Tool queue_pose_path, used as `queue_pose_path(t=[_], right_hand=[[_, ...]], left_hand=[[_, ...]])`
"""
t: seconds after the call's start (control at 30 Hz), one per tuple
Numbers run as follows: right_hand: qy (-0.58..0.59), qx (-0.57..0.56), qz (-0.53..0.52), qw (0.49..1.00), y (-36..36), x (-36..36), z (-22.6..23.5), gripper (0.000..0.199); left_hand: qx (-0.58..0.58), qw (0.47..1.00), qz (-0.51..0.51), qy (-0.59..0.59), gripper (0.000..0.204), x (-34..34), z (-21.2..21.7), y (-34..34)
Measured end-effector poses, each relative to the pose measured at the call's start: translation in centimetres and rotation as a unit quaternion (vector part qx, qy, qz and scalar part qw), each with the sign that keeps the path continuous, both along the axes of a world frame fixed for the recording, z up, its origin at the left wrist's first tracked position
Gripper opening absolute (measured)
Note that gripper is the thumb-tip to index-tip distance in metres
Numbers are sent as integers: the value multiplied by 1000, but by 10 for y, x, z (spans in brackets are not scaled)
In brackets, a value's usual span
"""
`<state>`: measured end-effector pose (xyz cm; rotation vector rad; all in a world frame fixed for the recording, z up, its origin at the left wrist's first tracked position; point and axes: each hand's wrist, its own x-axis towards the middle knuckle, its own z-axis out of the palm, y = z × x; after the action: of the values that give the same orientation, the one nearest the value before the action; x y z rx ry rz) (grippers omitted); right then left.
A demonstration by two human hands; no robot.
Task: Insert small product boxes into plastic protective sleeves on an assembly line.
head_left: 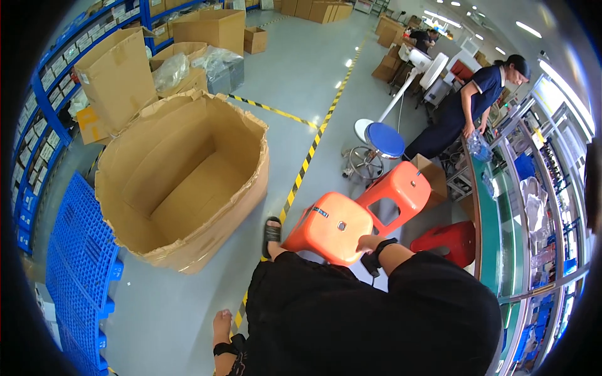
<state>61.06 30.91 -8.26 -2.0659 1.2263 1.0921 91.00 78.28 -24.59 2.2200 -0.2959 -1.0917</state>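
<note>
The right hand (370,243) has its grip closed on the edge of an orange stool (331,227), which stands tilted on the floor beside a second orange stool (401,191). The left hand is not seen. The tilted stool could tip onto the sandalled foot (271,232). A big open brown box (182,175) sits by the yellow-black floor tape (307,160).

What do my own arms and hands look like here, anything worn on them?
Only the right forearm shows, coming up from the lower edge. The right hand is bare, no glove, and a black band with a small black unit wraps the wrist. No sleeve reaches the forearm; black clothing fills the picture below it. The left hand is out of view.
</note>
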Motion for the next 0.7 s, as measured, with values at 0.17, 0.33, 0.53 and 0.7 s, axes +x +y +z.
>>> queue_pose_path(t=[0.17,0.33,0.53,0.7], right_hand=[[-202,-75,299,930,-16,36,-91,22],[-295,-17,212,932,32,135,-75,28],[-320,-23,70,944,10,91,-91,30],[-119,-63,-123,983,-31,-43,-103,31]], left_hand=[[-70,992,-6,107,19,4,89,-62],[-154,903,-334,-220,23,77,-34,-41],[-126,881,-416,-190,24,182,5,-191],[-42,878,-467,-91,25,161,24,-247]])
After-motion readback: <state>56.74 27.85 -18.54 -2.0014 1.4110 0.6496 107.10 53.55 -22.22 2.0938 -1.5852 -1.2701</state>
